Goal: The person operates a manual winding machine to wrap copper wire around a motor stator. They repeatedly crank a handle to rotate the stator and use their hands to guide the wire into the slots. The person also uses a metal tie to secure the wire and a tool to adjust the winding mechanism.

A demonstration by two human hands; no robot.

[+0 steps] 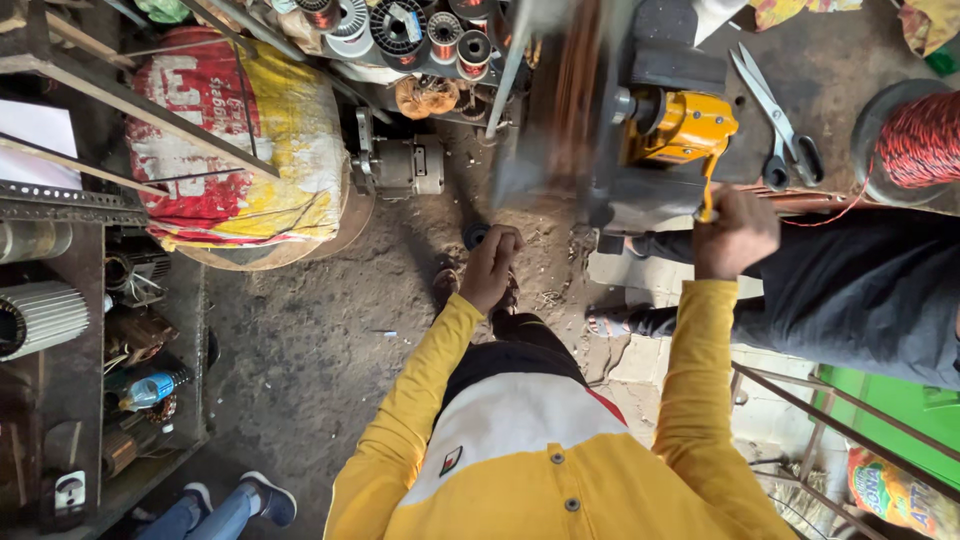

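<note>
Right now the right hand (735, 232) is closed on the crank handle (708, 200) of the orange winding machine (680, 128) on the tabletop (850, 60), mid-turn, while the left hand (490, 268) hangs loosely curled, holding nothing visible, below the blurred spinning frame (560, 100); steady cranking seems needed next.

Scissors (775, 110), red wire spool (915, 135), printed sack (235, 130) (red, yellow), small motor (400, 165)

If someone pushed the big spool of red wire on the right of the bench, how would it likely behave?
The spool of red wire looks densely wound, so it is probably heavy for its size and would resist a light push. Its round dark flange suggests it may roll if tipped onto its edge. A loose red strand trails toward the right hand, so it might drag or snag.
</note>
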